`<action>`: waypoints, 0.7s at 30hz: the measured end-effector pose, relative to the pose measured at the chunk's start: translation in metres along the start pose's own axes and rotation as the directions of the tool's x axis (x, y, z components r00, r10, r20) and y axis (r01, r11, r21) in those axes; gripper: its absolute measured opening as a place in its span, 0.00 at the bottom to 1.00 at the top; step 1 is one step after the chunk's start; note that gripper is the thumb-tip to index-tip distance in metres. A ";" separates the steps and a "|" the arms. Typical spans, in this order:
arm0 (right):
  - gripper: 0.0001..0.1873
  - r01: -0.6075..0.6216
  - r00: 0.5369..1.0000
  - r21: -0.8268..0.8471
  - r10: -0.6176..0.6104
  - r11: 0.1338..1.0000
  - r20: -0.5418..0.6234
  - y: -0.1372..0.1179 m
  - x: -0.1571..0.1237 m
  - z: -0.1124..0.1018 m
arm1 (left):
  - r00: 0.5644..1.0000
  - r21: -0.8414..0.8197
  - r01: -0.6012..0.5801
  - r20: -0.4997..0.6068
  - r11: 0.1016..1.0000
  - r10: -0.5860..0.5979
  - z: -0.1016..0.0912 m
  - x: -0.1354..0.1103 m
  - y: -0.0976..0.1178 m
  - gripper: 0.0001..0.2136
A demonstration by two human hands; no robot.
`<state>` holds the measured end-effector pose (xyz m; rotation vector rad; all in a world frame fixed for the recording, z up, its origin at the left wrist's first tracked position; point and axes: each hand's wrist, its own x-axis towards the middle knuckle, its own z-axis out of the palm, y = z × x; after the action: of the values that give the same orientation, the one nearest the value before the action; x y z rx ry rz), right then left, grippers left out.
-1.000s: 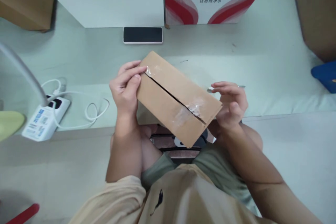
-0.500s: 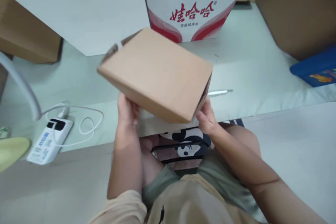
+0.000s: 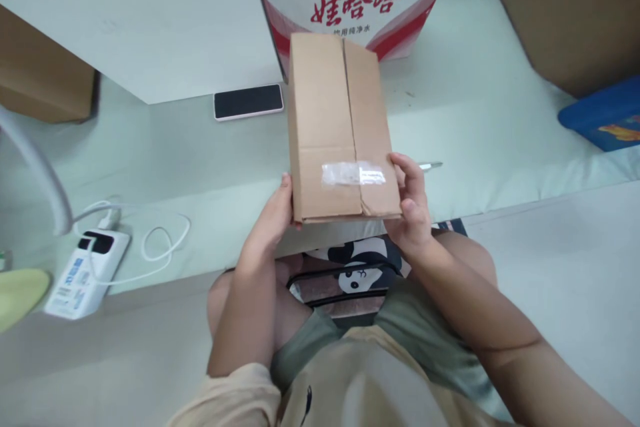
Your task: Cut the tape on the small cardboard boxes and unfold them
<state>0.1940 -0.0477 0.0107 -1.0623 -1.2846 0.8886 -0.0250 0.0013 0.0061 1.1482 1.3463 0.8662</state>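
A small brown cardboard box (image 3: 323, 103) is held between my two hands in front of the white carton. Its seamed side faces up, with a strip of clear tape (image 3: 353, 173) across the seam near the close end. My left hand (image 3: 273, 213) grips the lower left edge, thumb along the side. On the lower right edge, my right hand (image 3: 413, 207) has its fingers bent against the box. Just beyond that hand, a slim pen-like tool (image 3: 431, 165) lies on the table, partly hidden.
A phone (image 3: 249, 102) lies left of the box. Behind stand a white carton with red lettering (image 3: 360, 3) and a larger white box (image 3: 165, 20). A power bank (image 3: 87, 273) with a white cable sits at the left edge. At right is a blue case (image 3: 605, 117).
Both hands have turned the cardboard box, so its plain side no longer faces up and the taped seam shows. The phone, hidden before, is now visible.
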 end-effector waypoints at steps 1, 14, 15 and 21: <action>0.38 -0.007 1.000 -0.010 0.007 1.000 -0.019 0.002 0.001 0.001 | 0.997 0.014 0.057 0.052 0.998 -0.057 0.001 0.000 0.001 0.32; 0.45 0.013 1.000 -0.075 -0.015 0.997 -0.020 0.020 0.009 0.001 | 0.997 0.115 0.075 -0.014 0.991 -0.074 0.017 -0.003 -0.001 0.21; 0.45 -0.009 1.000 -0.086 0.008 0.996 -0.022 0.021 0.009 0.001 | 0.999 0.268 0.012 -0.034 0.963 -0.003 0.015 -0.004 0.000 0.21; 0.40 -0.014 1.000 -0.021 0.015 1.000 0.028 0.029 0.006 0.005 | 0.860 0.389 -0.408 -0.141 0.826 0.491 0.003 -0.003 0.001 0.24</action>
<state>0.1914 -0.0326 -0.0156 -1.0803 -1.3134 0.9051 -0.0224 -0.0016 0.0072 1.7360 1.4832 1.1666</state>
